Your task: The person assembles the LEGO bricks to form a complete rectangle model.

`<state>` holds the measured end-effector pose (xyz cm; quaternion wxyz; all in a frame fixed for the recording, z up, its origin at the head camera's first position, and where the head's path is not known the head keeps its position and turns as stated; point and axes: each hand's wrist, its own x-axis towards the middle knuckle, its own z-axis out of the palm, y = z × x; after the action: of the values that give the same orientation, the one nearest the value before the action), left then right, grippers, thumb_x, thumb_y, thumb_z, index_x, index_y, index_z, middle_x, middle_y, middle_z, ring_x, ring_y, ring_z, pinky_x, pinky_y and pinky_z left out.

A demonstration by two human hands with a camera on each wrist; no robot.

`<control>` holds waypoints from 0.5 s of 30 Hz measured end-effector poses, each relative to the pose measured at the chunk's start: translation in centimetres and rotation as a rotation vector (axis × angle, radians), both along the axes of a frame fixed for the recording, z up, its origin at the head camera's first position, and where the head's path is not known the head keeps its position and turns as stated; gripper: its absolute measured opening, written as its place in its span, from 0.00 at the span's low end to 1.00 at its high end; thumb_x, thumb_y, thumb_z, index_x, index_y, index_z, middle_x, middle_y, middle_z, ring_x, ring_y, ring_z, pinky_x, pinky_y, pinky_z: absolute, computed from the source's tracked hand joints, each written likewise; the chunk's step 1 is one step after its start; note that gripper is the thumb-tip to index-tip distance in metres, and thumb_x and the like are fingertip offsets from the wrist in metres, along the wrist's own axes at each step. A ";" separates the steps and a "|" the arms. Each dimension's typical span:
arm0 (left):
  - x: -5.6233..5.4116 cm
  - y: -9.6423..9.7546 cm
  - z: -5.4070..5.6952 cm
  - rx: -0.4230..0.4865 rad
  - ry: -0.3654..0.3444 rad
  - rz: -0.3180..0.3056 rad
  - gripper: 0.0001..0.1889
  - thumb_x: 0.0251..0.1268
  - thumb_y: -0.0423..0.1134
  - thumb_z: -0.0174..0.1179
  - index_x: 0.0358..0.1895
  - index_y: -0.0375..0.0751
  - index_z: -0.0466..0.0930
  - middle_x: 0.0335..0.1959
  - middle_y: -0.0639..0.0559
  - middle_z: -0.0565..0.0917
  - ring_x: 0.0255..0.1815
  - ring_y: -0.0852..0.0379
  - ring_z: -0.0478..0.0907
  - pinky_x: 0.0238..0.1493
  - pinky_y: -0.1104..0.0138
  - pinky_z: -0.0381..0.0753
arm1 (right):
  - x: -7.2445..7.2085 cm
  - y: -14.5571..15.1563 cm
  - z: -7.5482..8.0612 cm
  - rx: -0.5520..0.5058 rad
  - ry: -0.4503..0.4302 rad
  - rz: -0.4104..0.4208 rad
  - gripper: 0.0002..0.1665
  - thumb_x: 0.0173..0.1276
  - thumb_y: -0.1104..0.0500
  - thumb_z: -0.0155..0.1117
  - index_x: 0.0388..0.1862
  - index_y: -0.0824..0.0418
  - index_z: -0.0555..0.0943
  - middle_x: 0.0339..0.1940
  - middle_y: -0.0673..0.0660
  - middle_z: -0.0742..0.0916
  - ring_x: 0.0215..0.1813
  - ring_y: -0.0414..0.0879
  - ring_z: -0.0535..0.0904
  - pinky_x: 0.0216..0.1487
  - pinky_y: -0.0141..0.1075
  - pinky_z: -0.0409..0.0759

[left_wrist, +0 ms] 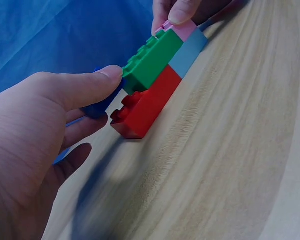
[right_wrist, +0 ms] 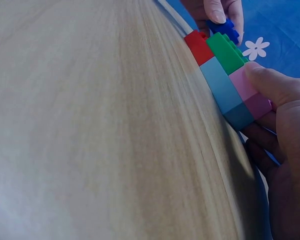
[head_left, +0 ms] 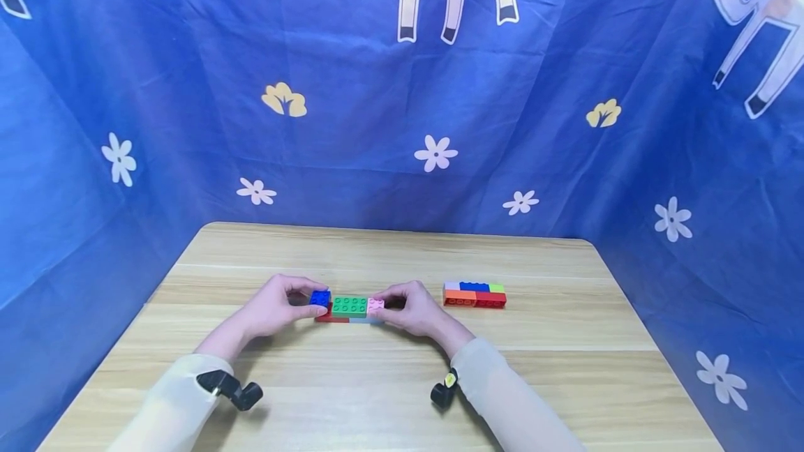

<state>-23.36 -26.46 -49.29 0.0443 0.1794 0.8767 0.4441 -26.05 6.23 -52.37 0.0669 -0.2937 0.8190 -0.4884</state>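
Note:
My left hand (head_left: pixel 274 307) pinches a small blue brick (head_left: pixel 320 297) between thumb and fingers, just above the left end of a two-layer brick row. That row has a red brick (left_wrist: pixel 150 105) and a light blue brick (right_wrist: pixel 225 90) at the bottom. Over them sit a long green brick (head_left: pixel 349 307) and a short pink brick (head_left: pixel 375 304). Studs at the red brick's outer end are bare in the left wrist view. At the row's right end my right hand (head_left: pixel 416 309) grips the pink brick, thumb on its near side and fingers behind.
Further right on the wooden table (head_left: pixel 389 396) stands a second two-layer block (head_left: pixel 474 296) with an orange brick and a red brick below, and lavender, blue and lime bricks above. A blue patterned curtain (head_left: pixel 352 145) encloses the table at the back and sides.

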 end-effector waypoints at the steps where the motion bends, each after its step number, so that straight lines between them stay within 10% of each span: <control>1: 0.0 0.1 -0.1 -0.003 0.002 -0.002 0.24 0.61 0.47 0.80 0.59 0.43 0.89 0.43 0.55 0.90 0.46 0.51 0.86 0.55 0.52 0.84 | 0.0 0.0 0.0 0.000 0.004 0.000 0.21 0.65 0.46 0.82 0.54 0.52 0.92 0.45 0.41 0.91 0.49 0.38 0.86 0.55 0.35 0.82; 15: 0.0 0.5 -0.7 -0.033 0.025 -0.006 0.24 0.60 0.48 0.80 0.58 0.44 0.90 0.46 0.56 0.91 0.48 0.55 0.85 0.57 0.54 0.83 | 0.0 0.0 0.0 0.000 0.006 -0.006 0.20 0.66 0.47 0.81 0.54 0.51 0.92 0.46 0.42 0.92 0.49 0.38 0.86 0.55 0.35 0.82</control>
<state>-23.38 -25.98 -49.97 0.0377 0.1866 0.8839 0.4271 -26.09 6.28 -52.39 0.0632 -0.2928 0.8198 -0.4880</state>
